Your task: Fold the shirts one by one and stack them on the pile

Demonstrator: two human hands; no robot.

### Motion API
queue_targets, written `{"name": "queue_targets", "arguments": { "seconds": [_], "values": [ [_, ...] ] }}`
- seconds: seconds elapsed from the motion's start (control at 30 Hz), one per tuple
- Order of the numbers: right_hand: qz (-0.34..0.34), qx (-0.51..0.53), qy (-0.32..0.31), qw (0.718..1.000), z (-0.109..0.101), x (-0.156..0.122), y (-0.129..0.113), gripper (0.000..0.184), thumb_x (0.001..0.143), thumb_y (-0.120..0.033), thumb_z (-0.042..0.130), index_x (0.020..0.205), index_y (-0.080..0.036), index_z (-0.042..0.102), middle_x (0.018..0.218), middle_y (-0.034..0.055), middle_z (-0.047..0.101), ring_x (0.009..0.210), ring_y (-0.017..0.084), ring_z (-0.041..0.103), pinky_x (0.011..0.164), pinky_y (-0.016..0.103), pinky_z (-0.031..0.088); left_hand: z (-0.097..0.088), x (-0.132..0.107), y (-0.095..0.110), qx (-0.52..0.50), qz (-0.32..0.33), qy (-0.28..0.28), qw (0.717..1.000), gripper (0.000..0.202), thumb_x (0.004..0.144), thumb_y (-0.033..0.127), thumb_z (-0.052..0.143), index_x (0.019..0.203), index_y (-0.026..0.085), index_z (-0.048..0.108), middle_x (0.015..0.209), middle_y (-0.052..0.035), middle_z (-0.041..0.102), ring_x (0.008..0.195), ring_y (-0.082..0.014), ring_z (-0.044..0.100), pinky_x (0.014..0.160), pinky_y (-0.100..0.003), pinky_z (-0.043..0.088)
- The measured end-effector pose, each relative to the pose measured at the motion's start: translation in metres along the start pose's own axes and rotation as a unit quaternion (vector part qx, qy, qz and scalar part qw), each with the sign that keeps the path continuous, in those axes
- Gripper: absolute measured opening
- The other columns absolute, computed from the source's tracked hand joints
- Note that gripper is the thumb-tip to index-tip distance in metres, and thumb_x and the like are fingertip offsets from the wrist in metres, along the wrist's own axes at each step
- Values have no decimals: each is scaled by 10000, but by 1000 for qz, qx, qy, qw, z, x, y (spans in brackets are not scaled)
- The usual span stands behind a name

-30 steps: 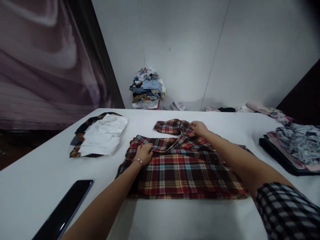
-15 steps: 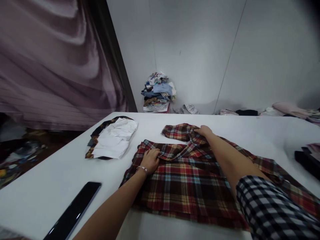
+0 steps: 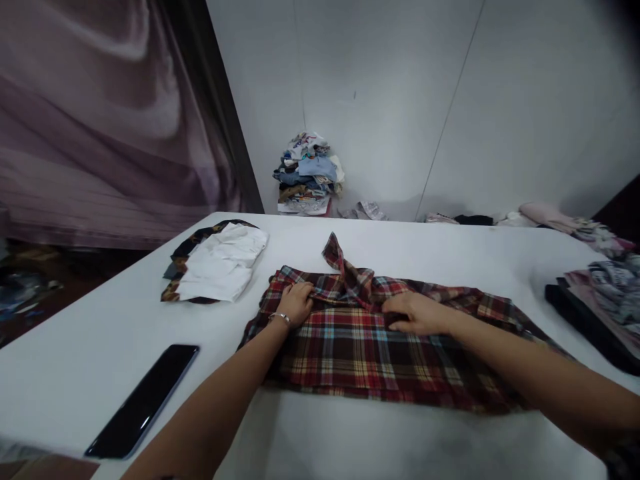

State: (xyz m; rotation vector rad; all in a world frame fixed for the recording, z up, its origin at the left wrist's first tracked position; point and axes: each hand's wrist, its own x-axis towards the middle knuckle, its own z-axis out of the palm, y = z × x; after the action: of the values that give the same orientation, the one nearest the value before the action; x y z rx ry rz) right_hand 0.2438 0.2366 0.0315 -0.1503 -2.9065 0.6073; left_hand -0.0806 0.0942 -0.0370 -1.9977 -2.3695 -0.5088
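A red, brown and yellow plaid shirt (image 3: 345,353) lies partly folded on the white table in front of me. One of its sleeves (image 3: 340,260) twists up along the far edge and points away from me. My left hand (image 3: 296,303), with a bracelet at the wrist, lies on the shirt's upper left part, fingers stretched over the cloth. My right hand (image 3: 415,313) pinches cloth near the middle of the shirt, its fingers curled and the thumb beneath.
A black phone (image 3: 143,403) lies on the table (image 3: 220,380) at left. Behind it is a white folded garment (image 3: 223,263) on darker ones. A clothes stack (image 3: 307,177) stands by the back wall, and folded clothes (image 3: 600,313) lie at right.
My right hand has come back toward me, drawing the cloth in, and the far sleeve has bunched and turned upward. My left hand stays on the shirt's left part.
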Motion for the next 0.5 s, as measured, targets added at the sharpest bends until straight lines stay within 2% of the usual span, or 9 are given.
{"name": "queue_targets", "arguments": {
  "seconds": [0.03, 0.07, 0.13, 0.2, 0.27, 0.33, 0.43, 0.5],
  "values": [
    [8, 32, -6, 999, 5, -9, -9, 295, 858, -359, 550, 1091, -208, 648, 1058, 79, 674, 958, 199, 613, 865, 330, 461, 0, 0, 0, 1, 1, -2, 1000, 320, 797, 156, 465, 1074, 210, 616, 1263, -74, 604, 1198, -236, 510, 1047, -468, 317],
    [37, 58, 14, 998, 8, -14, -13, 292, 861, -365, 542, 1076, -203, 656, 1044, 77, 680, 940, 196, 620, 855, 329, 466, 1, 1, 0, 3, 0, -2, 1000, 321, 801, 160, 465, 1082, 207, 613, 1270, -76, 600, 1201, -237, 507, 1045, -463, 319],
    [129, 93, 94, 983, 9, -12, -13, 274, 869, -358, 509, 1009, -194, 678, 974, 62, 697, 873, 186, 631, 810, 318, 477, 1, 2, 0, 8, -4, -1, 1000, 329, 805, 176, 471, 1104, 195, 609, 1284, -87, 589, 1210, -242, 499, 1039, -451, 330],
    [215, 101, 163, 958, 6, 4, -5, 258, 855, -345, 506, 932, -187, 695, 893, 43, 707, 812, 179, 631, 770, 303, 477, 2, 2, 0, 14, -10, 4, 1000, 339, 806, 190, 478, 1119, 179, 609, 1288, -100, 583, 1213, -246, 495, 1032, -433, 344],
    [269, 95, 192, 939, 5, 27, 1, 257, 845, -351, 516, 897, -185, 705, 873, 35, 713, 813, 181, 629, 773, 290, 466, 2, 3, -1, 17, -11, 9, 1000, 338, 809, 200, 480, 1116, 172, 616, 1274, -102, 589, 1203, -245, 499, 1025, -416, 357],
    [301, 88, 169, 934, 9, 53, 2, 304, 849, -418, 523, 905, -186, 711, 889, 42, 715, 830, 187, 630, 769, 276, 457, 2, 3, -1, 18, -11, 14, 1000, 330, 813, 211, 477, 1106, 173, 625, 1252, -100, 598, 1186, -243, 506, 1016, -405, 368],
    [352, 38, 99, 930, 23, 88, -5, 472, 811, -581, 541, 990, -173, 696, 973, 86, 705, 862, 219, 630, 736, 276, 448, 2, 3, -1, 22, -14, 21, 999, 328, 813, 213, 475, 1098, 172, 632, 1228, -99, 607, 1164, -242, 516, 1004, -398, 380],
    [383, -6, 71, 921, 31, 104, -8, 495, 784, -570, 584, 1025, -150, 684, 1017, 124, 692, 879, 240, 629, 718, 279, 440, 2, 3, -2, 24, -14, 24, 999, 330, 812, 203, 468, 1093, 171, 638, 1219, -98, 613, 1152, -243, 524, 997, -398, 385]
  ]
}}
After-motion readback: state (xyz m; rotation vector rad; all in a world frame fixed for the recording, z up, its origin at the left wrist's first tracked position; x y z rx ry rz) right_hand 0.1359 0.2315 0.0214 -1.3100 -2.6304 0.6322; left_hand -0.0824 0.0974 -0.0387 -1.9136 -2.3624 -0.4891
